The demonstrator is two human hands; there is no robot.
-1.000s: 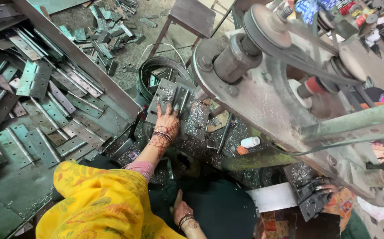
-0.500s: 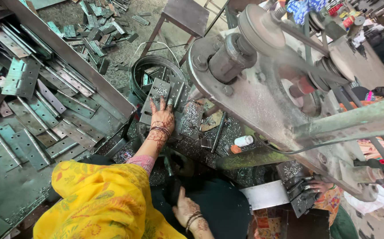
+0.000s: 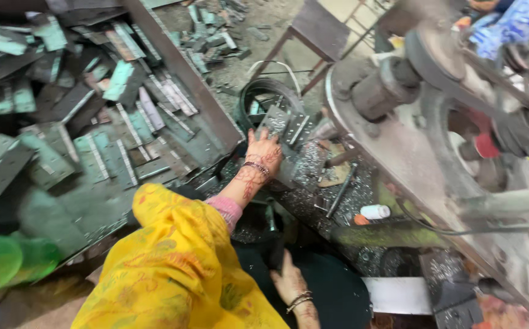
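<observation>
Since the earlier frame the left hand [image 3: 264,152] has stayed stretched out at about 12 o'clock, fingers spread flat on the grey punched metal plates [image 3: 284,125], while the right hand [image 3: 289,281] has shifted down toward 6 o'clock. It rests loosely open on dark cloth (holding nothing that shows). The plates lie beside the large rusty belt-driven press machine [image 3: 410,140], with the bin of flat green-grey metal strips [image 3: 94,134] at 9 o'clock.
</observation>
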